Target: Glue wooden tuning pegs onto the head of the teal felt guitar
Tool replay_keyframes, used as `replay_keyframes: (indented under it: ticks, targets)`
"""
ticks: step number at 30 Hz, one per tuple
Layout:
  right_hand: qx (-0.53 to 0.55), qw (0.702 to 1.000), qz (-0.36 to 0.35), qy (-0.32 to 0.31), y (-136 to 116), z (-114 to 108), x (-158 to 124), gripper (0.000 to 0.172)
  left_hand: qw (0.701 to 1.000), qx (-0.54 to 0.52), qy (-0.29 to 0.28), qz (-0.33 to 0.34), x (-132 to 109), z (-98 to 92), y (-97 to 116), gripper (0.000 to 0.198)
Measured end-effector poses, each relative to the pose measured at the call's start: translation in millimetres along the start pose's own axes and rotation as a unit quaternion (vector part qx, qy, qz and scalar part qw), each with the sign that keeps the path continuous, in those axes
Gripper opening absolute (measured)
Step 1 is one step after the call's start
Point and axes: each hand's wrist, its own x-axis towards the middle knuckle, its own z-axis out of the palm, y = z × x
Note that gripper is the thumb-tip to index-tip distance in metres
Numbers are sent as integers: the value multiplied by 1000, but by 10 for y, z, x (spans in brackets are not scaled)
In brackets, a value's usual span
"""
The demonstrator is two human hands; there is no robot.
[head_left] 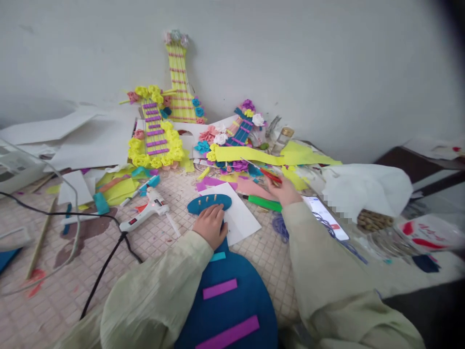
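Note:
A blue guitar-shaped board [240,286] with purple and light blue strips lies in front of me. Its oval head [192,206] carries several small pegs and overlaps a white paper sheet [241,218]. My left hand [212,225] lies across the neck just below the pegs, fingers stretched out over it and thumb along its right side. Off to the right, my right hand [285,190] is closed around red-handled scissors [269,175], blades pointing up and left, near a long yellow paper strip [250,155]. A green-handled tool [265,202] lies just below that hand.
On the left a white glue gun [145,215] lies with its black cord [103,269] trailing. Decorated paper instruments [156,128] stand against the wall amid paper scraps [119,191]. To the right are a phone [329,220], purple string [280,228] and a white plastic bag [366,186].

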Motion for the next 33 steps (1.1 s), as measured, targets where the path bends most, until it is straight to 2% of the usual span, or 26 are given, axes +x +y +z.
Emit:
replay_keyframes:
  ticks: [4,8,11,15,19,22,25,28,30,33]
  targets:
    - [-84,994,47,-57,51,9,-29,31,1000,8,6,8,-5,7,-17,19]
    - [-211,969,30,-122,-3,-134,-282,23,1000,11,10,11,-10,18,-31,21]
    - [-334,929,-21,-159,15,-275,-601,12,1000,11,12,17,-14,21,-33,21]
    - [-476,853,-119,-178,123,-363,-888,7,1000,15,14,18,-18,24,-38,20]
    - [-563,792,-173,-162,219,-381,-866,17,1000,13,19,21,-23,29,-54,19]
    - [-595,767,-190,-146,246,-381,-776,22,999,7,23,26,-30,26,-62,17]
    - [-605,757,-198,-150,255,-361,-736,16,999,4,27,27,-40,17,-54,17]
    - [-597,760,-202,-160,260,-349,-746,13,999,5,28,26,-53,6,-34,17]
    - [-580,772,-205,-158,251,-358,-756,12,999,4,27,26,-63,-3,-18,17]
    - [-531,807,-210,-152,193,-362,-771,8,999,0,23,26,-77,-16,7,17]
